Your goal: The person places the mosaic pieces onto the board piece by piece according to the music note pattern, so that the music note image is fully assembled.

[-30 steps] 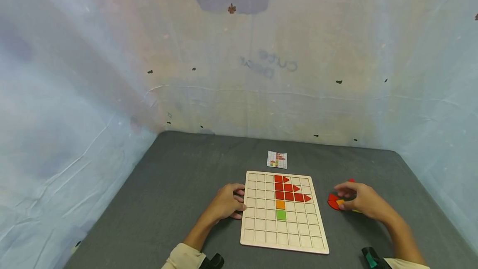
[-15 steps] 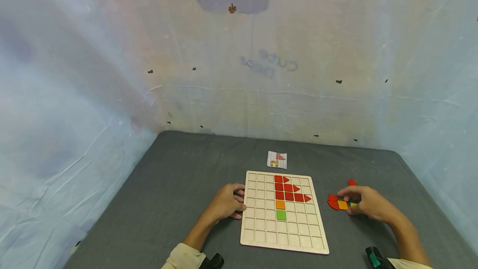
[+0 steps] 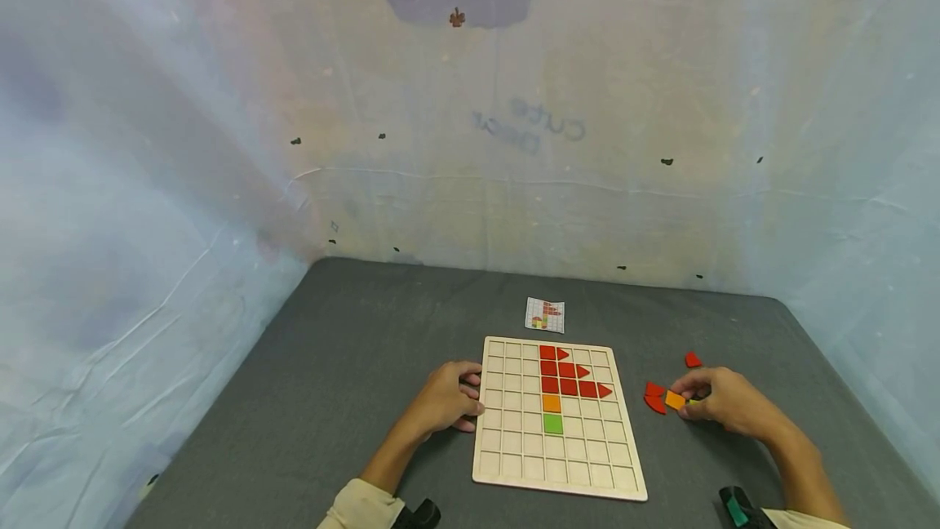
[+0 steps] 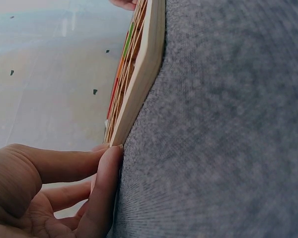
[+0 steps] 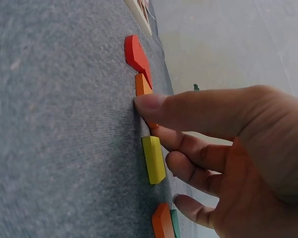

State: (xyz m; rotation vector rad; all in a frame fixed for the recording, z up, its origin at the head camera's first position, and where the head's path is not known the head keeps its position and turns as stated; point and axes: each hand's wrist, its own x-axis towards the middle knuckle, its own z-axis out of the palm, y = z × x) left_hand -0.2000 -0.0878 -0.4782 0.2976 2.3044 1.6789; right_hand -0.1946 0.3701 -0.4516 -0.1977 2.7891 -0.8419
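Note:
In the head view, a pale wooden grid board (image 3: pixel 514 464) lies on the table with red squares and triangles, an orange square and a green square (image 3: pixel 553 424) in its cells. My left hand (image 3: pixel 444 398) holds the board's left edge, thumb and finger at the rim in the left wrist view. Right of the board, my right hand (image 3: pixel 727 402) pinches a loose orange square tile (image 3: pixel 675 401) between thumb and finger. Beside it lie red curved pieces (image 3: pixel 655 404). A yellow tile (image 5: pixel 154 159) sits under my fingers in the right wrist view.
A small printed pattern card (image 3: pixel 545 315) lies beyond the board. Another red piece (image 3: pixel 693 359) sits behind my right hand. Near my lower fingers are an orange piece (image 5: pixel 162 221) and a green piece (image 5: pixel 175 222). Patterned fabric (image 3: pixel 470 211) hangs around the grey table (image 3: pixel 367 333).
My right hand has drawn back slightly to the right, uncovering the orange tile and the red piece behind, then pinched the orange tile. My left hand and the board have stayed put.

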